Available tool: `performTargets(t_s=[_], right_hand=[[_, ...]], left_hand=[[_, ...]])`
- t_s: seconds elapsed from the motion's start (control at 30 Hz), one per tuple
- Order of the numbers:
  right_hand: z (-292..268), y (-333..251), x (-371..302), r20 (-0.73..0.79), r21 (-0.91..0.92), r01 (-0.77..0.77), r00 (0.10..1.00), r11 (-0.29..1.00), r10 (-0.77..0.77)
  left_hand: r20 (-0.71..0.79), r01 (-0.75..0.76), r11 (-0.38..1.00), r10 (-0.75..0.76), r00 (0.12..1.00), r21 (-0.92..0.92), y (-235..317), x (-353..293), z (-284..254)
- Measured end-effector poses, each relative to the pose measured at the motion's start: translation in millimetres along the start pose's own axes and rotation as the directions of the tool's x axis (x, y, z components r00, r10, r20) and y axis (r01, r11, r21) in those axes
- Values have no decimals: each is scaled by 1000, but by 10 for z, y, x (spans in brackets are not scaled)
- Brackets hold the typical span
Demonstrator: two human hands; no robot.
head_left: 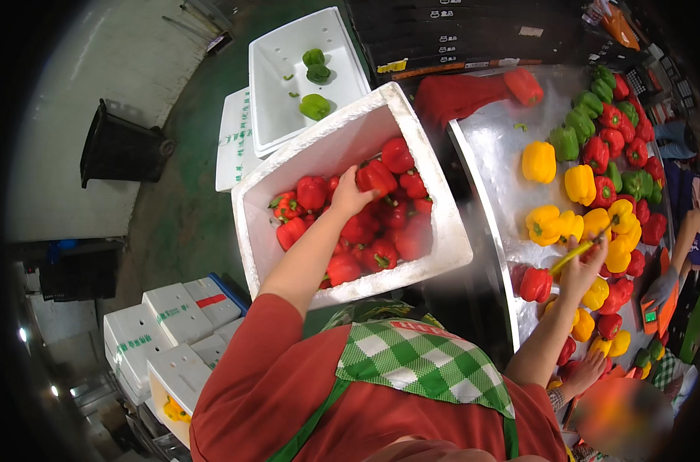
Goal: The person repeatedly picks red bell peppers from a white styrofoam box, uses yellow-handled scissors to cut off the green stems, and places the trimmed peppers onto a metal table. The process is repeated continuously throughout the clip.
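Observation:
A white foam box (450,231) full of red bell peppers (357,227) stands tilted in front of me. Inside it, my left hand (352,196) has its fingers closed around a red bell pepper (377,179) near the top of the heap. Over the metal table (484,158) on the right, my right hand (582,269) is closed on a thin yellow tool (567,259); its exact kind is unclear. Just left of that hand is another red bell pepper (536,285). Yellow bell peppers (544,223) lie around and beyond the right hand.
Green bell peppers (565,142) and more red ones line the table's far side. Behind my box, a second foam box (261,92) holds a few green peppers. Stacked foam boxes (138,339) stand lower left, a black bin (123,146) farther left. Other people's hands (584,373) work at the right.

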State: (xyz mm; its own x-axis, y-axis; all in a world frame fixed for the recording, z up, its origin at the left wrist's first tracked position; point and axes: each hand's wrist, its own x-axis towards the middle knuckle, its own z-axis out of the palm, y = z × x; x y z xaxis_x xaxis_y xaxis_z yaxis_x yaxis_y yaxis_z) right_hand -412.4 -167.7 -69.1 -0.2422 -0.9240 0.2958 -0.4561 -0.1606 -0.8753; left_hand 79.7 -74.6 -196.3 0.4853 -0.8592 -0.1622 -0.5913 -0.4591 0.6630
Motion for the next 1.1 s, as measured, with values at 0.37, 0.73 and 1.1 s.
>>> performTargets(t_s=[0.37, 0.73, 1.1], right_hand=[[416, -355, -630, 213, 214, -215, 962, 953, 170], [390, -661, -729, 328, 325, -287, 928, 901, 177], [731, -1958, -1093, 638, 266, 411, 604, 872, -479]], left_hand=[[85, 454, 817, -455, 886, -355, -70, 325, 307], [111, 206, 481, -219, 969, -852, -90, -277, -360], [197, 441, -404, 518, 832, -801, 1049, -1145, -1113]])
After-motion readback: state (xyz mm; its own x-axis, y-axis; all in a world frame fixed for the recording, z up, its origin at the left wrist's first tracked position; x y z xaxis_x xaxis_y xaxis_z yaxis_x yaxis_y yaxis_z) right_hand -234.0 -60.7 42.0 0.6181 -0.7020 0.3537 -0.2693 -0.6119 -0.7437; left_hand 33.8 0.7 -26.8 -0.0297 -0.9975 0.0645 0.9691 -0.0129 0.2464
